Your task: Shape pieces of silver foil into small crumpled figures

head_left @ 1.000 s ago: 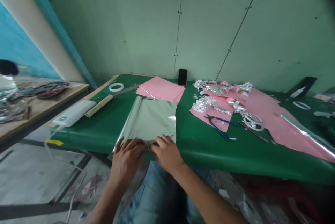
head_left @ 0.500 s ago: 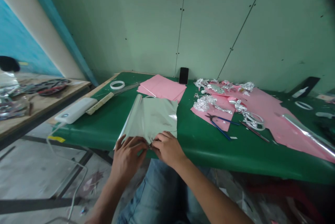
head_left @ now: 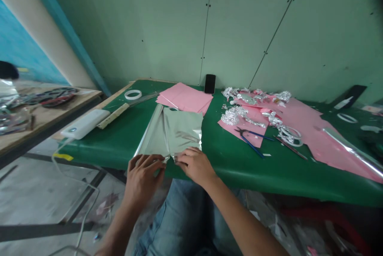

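Where flat before, foil sheet [head_left: 179, 132] creased

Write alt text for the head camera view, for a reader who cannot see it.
A person's left hand and right hand pinch the near edge of a silver foil sheet lying on a green table. Around it lie pink paper, crumpled foil scraps, blue-handled pliers and a white power bank.

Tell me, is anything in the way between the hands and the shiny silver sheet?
Nothing visible is. The left hand and the right hand both pinch the near edge of the silver sheet, at the front of the green table. The pink paper lies behind it, out of the way.
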The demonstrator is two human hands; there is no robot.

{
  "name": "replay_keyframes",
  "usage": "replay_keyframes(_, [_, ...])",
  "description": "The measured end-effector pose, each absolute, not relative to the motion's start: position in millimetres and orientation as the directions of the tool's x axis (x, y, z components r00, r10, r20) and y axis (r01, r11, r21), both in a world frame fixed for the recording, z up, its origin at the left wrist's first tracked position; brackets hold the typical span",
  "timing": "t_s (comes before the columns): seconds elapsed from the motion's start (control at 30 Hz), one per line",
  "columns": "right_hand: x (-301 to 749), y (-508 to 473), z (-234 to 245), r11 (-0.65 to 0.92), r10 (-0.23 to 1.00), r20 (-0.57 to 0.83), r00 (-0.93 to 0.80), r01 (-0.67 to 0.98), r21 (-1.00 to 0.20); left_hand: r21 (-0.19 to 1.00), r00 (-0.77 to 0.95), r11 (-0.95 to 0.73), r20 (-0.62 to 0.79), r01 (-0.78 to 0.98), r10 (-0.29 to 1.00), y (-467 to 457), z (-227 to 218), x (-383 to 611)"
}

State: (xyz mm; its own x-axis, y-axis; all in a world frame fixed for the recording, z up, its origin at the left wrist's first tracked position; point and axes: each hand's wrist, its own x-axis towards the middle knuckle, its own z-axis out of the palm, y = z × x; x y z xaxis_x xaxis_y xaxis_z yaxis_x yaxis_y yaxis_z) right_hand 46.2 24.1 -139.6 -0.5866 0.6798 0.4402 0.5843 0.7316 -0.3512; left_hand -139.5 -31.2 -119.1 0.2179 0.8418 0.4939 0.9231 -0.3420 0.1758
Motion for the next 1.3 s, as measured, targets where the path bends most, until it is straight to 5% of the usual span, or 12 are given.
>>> replay_keyframes(0.17, [60,16,-129,0.791,0.607,0.473,-0.638,0.539,-0.288,0.194,0.221,-0.359,0.506,0.913,0.834,-38,-113,-140])
replay_keyframes(0.37, [54,25,-114,0.599,0.773,0.475,-0.421,0.731,-0.326,0.246,-0.059,-0.094,0.549,0.965,0.834,-12,-83,-146])
replay_keyframes(0.6, [23,26,-138,0.600,0.796,0.281,-0.537,0.764,-0.237,0.119,-0.138,0.110,0.258,0.987,0.956,47,-87,-156])
replay_keyframes(1.3, [55,18,-149,0.675,0.724,0.321,-0.611,0.722,-0.149,0.058,-0.104,0.098,0.106,0.993,0.989,56,-105,-162])
